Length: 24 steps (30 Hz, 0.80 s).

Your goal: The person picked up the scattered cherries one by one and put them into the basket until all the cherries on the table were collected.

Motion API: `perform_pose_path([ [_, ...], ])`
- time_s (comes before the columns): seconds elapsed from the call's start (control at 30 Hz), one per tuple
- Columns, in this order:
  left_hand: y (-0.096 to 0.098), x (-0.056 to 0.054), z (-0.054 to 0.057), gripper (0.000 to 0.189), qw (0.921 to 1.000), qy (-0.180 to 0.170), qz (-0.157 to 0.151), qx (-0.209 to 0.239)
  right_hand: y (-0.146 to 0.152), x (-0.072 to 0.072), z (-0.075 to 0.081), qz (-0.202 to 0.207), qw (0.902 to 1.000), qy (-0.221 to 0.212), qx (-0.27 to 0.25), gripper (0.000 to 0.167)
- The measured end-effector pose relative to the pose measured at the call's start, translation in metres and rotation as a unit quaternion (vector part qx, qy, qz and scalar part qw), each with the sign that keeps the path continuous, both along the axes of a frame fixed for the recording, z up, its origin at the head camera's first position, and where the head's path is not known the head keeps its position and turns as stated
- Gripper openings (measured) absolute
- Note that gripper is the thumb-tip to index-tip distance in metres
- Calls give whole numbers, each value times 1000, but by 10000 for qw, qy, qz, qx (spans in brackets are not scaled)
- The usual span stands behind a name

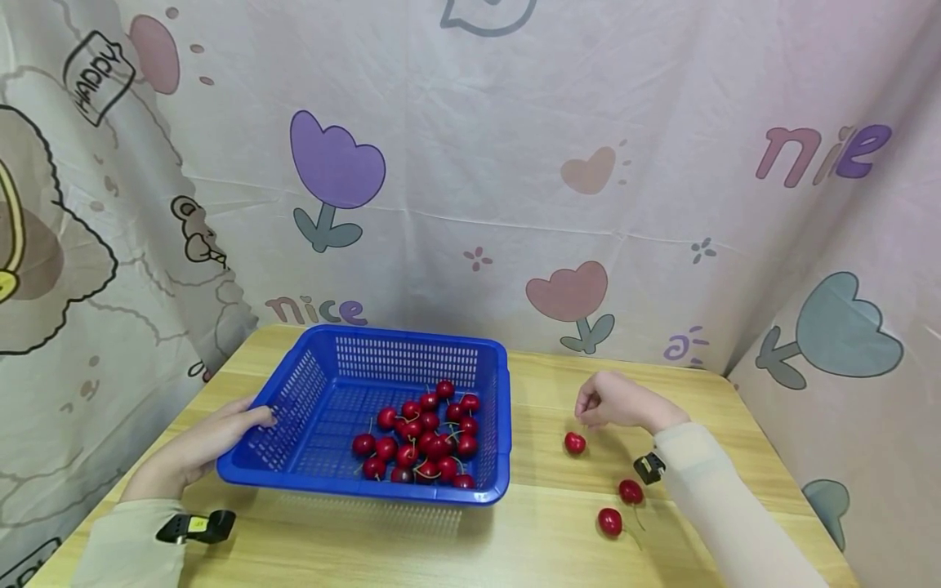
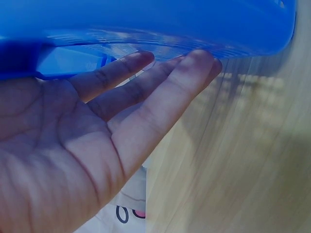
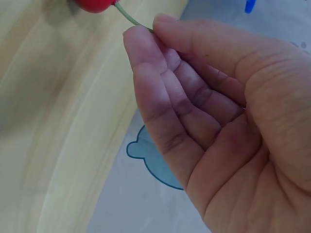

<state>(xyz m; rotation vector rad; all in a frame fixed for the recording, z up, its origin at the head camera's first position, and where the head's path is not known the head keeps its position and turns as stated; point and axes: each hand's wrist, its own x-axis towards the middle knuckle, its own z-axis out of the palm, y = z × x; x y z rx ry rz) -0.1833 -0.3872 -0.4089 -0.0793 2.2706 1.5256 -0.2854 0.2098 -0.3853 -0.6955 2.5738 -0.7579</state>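
My left hand (image 1: 213,441) grips the left rim of a blue plastic basket (image 1: 367,487), thumb over the edge. In the left wrist view its fingers (image 2: 146,114) reach under the basket's side. Many red cherries (image 1: 407,455) with stems lie in the right half of the basket. To the right of it, my right hand (image 1: 621,402) pinches a cherry (image 1: 575,443) by its stem. The right wrist view shows that green stem (image 3: 127,16) between thumb and forefinger, with the red fruit hanging beyond the fingertips. Whether this cherry touches the table cannot be told.
Two more cherries, one upper (image 1: 631,492) and one nearer the front (image 1: 609,523), lie on the wooden table (image 1: 544,539) below my right forearm. A shadow falls under the basket's front edge. A printed curtain (image 1: 456,180) hangs behind the table and along both sides.
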Motion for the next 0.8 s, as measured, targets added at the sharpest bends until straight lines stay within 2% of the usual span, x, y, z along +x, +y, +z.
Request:
perform_pose_path([
  [0.23, 0, 1, 0, 74, 10000, -19, -13, 56, -1, -2, 10, 123, 9998, 90, -126, 4],
  [0.47, 0, 1, 0, 74, 10000, -11, -13, -8, -7, -6, 24, 254, 9983, 409, -325, 4],
  [0.8, 0, 0, 0, 74, 10000, -6, -11, -8, -17, -6, 45, 76, 9955, 910, -250, 6],
])
